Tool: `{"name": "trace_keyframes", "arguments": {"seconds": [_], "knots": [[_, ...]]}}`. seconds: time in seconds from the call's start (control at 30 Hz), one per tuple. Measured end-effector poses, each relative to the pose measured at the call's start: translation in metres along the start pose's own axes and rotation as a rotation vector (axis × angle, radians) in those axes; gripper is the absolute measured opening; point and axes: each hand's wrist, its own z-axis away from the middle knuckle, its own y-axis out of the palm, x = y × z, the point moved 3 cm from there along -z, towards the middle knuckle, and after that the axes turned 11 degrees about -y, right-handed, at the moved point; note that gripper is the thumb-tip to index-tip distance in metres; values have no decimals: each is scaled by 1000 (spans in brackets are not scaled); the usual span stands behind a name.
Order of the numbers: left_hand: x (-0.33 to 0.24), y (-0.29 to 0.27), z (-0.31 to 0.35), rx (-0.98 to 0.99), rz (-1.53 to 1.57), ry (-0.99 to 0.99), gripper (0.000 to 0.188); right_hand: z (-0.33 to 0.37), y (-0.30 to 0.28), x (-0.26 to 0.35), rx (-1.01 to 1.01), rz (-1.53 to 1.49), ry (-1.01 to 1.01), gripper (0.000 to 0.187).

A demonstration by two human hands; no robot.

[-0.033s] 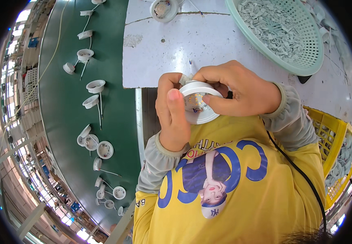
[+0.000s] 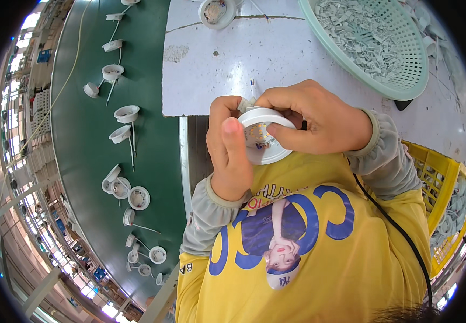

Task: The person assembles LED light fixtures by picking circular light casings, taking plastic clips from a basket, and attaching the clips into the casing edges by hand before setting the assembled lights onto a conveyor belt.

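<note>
Both hands hold a round white LED downlight (image 2: 267, 154) in front of my chest, at the table's near edge. Its open face is tilted toward me and shows a board with small yellow chips and short coloured wires. My left hand (image 2: 228, 153) grips the left rim, thumb up along it and fingers curled behind. My right hand (image 2: 314, 118) is closed on the far right side, with its thumb pressed inside the opening and its other fingers behind. A small whitish piece (image 2: 245, 105) shows between the hands at the far rim, and a white cable points away from there.
On the left, a green conveyor belt (image 2: 157, 129) carries several white downlights with cables. Another downlight (image 2: 217, 13) lies at the far side of the white table (image 2: 200, 81). A pale green basket (image 2: 370, 89) holds small white pieces; a yellow crate (image 2: 435, 188) stands at the right.
</note>
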Motion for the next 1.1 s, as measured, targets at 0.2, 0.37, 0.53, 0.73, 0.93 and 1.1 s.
{"name": "trace_keyframes", "arguments": {"seconds": [0.2,0.37,0.53,0.73,0.93,1.1], "knots": [[-2,-2,2,38,6,-56,41,1,-1,8,45,93,-5,24],[-3,0,4,68,68,-112,40,6,0,0,88,-17,6,25],[-4,-2,8,96,26,-110,38,5,2,-3,79,-25,-12,22],[-2,-1,11,106,-117,-123,47,6,6,-12,-19,85,-67,15],[3,0,16,92,-143,-105,44,8,11,-11,-106,166,-80,14],[2,-1,19,94,-175,-97,43,11,16,-15,-141,111,-48,20]]}}
